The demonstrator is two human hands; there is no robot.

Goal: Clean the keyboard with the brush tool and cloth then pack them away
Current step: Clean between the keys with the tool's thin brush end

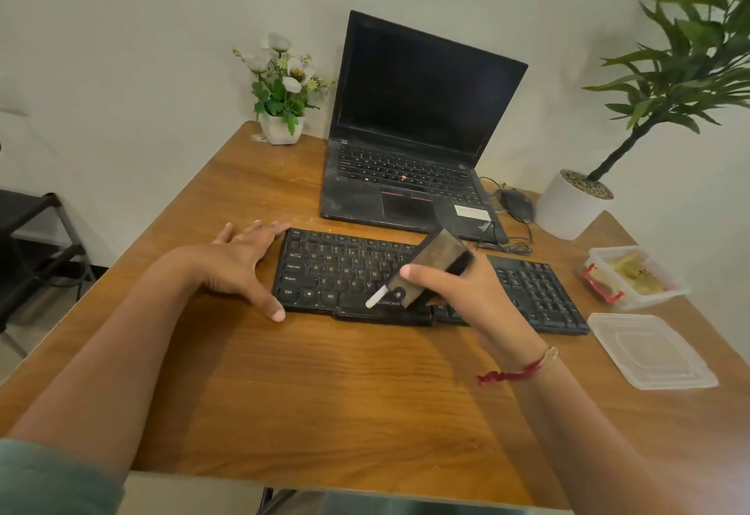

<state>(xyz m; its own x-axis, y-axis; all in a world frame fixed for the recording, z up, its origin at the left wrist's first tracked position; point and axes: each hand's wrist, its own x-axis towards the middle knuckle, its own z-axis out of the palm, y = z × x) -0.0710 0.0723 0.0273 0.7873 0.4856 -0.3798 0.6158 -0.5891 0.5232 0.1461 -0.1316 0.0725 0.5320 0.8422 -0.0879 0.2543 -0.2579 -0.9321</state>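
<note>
Looking at the frame's right edge, we are seeing a clear tub holding something yellowish and a red piece, its lid lying apart just below it. Our right hand is gripping the brush tool over the keyboard at centre, its long axis slanting from lower left to upper right and its white tip pointing lower left. Our left hand is resting open at the keyboard's left end. Keys are reading Ctrl, Alt, Shift.

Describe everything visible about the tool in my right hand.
The brush tool is a flat, tan-brown block with a black part on its far side and a thin white tip at its lower end. The right hand grips it, tilted, over the keyboard near the space bar. Whether the tip touches the keys is unclear.
</note>
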